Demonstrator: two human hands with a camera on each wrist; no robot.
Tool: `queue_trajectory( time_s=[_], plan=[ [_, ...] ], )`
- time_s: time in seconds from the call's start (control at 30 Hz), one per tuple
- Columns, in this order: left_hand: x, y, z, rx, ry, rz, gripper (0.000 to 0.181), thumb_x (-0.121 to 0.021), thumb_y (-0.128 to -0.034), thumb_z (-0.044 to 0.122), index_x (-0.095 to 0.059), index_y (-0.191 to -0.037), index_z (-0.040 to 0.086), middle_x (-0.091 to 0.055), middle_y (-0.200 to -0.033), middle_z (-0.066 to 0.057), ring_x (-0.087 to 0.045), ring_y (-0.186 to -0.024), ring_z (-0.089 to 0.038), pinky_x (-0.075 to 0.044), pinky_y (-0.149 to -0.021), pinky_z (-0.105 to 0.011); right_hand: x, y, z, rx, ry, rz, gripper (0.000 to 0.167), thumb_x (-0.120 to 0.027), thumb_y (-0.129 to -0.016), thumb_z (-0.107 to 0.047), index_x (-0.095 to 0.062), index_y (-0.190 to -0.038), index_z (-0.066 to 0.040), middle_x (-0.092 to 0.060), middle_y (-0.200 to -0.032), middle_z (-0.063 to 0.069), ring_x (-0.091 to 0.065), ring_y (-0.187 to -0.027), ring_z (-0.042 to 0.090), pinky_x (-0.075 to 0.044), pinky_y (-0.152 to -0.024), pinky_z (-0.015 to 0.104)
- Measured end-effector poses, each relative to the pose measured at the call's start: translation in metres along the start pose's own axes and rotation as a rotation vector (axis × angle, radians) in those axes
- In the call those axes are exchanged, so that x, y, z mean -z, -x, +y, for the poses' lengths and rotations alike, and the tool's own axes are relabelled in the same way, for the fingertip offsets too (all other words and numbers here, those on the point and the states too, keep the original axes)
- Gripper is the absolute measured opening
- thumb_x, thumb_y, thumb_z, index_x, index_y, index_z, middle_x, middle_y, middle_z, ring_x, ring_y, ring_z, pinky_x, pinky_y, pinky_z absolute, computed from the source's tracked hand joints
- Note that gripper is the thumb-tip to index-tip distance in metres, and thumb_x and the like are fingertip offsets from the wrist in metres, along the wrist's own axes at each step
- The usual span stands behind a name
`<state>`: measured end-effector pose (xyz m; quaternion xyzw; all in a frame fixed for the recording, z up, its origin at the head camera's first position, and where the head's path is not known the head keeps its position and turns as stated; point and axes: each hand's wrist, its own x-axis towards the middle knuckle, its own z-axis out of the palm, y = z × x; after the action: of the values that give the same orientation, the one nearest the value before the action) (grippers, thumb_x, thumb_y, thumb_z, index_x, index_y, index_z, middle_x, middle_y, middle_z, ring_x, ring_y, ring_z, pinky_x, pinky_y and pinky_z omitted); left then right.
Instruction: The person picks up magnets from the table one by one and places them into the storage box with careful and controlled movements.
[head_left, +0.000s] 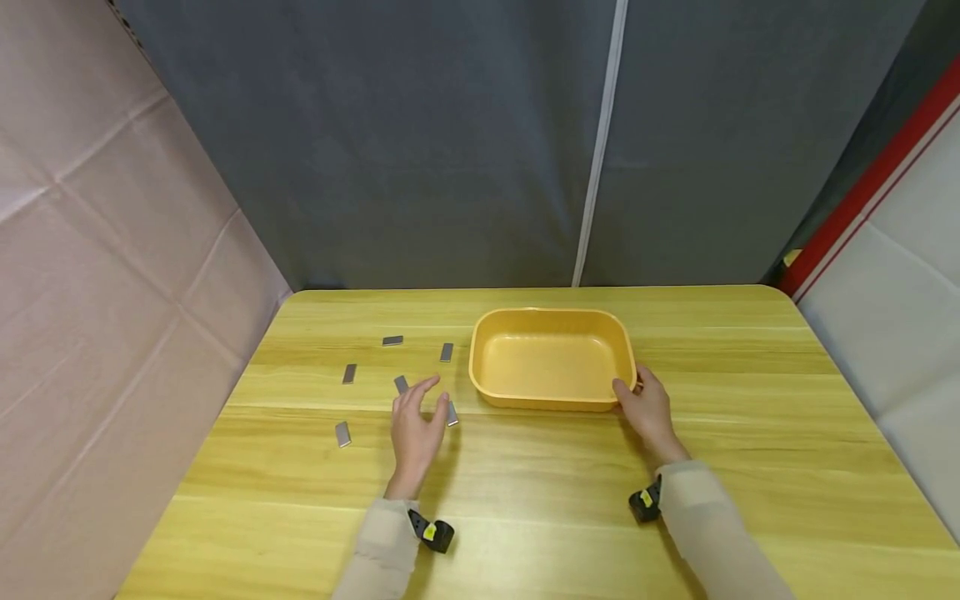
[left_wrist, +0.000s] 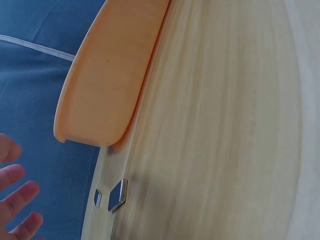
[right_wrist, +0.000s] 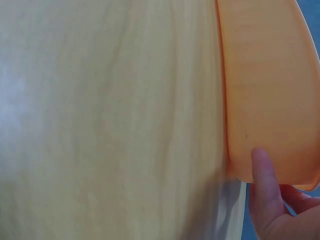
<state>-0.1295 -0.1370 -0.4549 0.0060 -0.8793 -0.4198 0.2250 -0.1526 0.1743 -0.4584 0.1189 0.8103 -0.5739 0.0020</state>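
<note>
A yellow-orange plastic basin (head_left: 547, 402) stands on the wooden table, its inside bare. My right hand (head_left: 651, 417) grips its near right corner; in the right wrist view the thumb (right_wrist: 264, 172) lies against the outer wall. Several small grey rectangular blocks (head_left: 342, 434) with shiny edges lie scattered left of the basin. Over them hovers my left hand (head_left: 417, 433), thumb and fingers spread apart and holding nothing. It partly covers one block (head_left: 401, 384), and another block (head_left: 452, 414) sits just beside its thumb. The left wrist view shows two blocks (left_wrist: 118, 195) near the basin's end.
The wooden table (head_left: 540, 517) stretches out on all sides of the basin. A dark grey curtain (head_left: 420, 167) hangs behind its far edge. Pale cloth walls (head_left: 112, 333) flank it, the right one with a red border (head_left: 877, 183). A small black camera sits on each wrist.
</note>
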Motion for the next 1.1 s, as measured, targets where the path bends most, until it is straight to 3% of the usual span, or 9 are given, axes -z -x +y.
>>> queue_trajectory(
  time_s=[0.23,0.6,0.83,1.1],
  plan=[
    [0.0018,0.0021,-0.0015,-0.01,0.007,-0.045,0.028,-0.061,-0.0821,0.016,-0.061,-0.108,0.005,-0.059,-0.109,-0.01,-0.045,-0.105,-0.029,-0.036,-0.085,-0.046,-0.0046,0.0013,0.0013,-0.006,-0.002,0.085,0.041,-0.045,-0.086,-0.009,-0.042,-0.124,0.006,-0.052,-0.109,0.026,-0.059,-0.071,0.019,-0.051,-0.056,0.025],
    [0.002,0.0046,-0.003,0.014,0.018,-0.083,0.028,-0.061,-0.0827,0.017,-0.061,-0.108,0.005,-0.058,-0.107,-0.01,-0.043,-0.104,-0.03,-0.036,-0.083,-0.048,-0.007,0.0033,0.0042,0.023,0.033,0.208,0.035,-0.045,-0.084,-0.009,-0.053,-0.115,0.005,-0.056,-0.098,0.024,-0.059,-0.061,0.023,-0.047,-0.046,0.02],
    [0.0013,0.0052,-0.003,0.015,0.021,-0.089,0.028,-0.061,-0.0824,0.017,-0.062,-0.108,0.005,-0.058,-0.105,-0.01,-0.044,-0.103,-0.03,-0.035,-0.083,-0.048,-0.0073,0.0026,0.0065,0.026,0.02,0.217,0.035,-0.044,-0.084,-0.01,-0.052,-0.115,0.005,-0.056,-0.101,0.025,-0.059,-0.061,0.023,-0.047,-0.046,0.02],
    [0.0014,0.0015,-0.0036,-0.023,-0.014,-0.118,0.028,-0.06,-0.0827,0.016,-0.061,-0.109,0.005,-0.058,-0.105,-0.01,-0.044,-0.105,-0.029,-0.037,-0.083,-0.047,-0.0079,0.0001,0.0055,0.033,0.023,0.219,0.037,-0.044,-0.084,-0.011,-0.051,-0.116,0.005,-0.056,-0.101,0.025,-0.058,-0.062,0.017,-0.048,-0.048,0.021]
  ],
)
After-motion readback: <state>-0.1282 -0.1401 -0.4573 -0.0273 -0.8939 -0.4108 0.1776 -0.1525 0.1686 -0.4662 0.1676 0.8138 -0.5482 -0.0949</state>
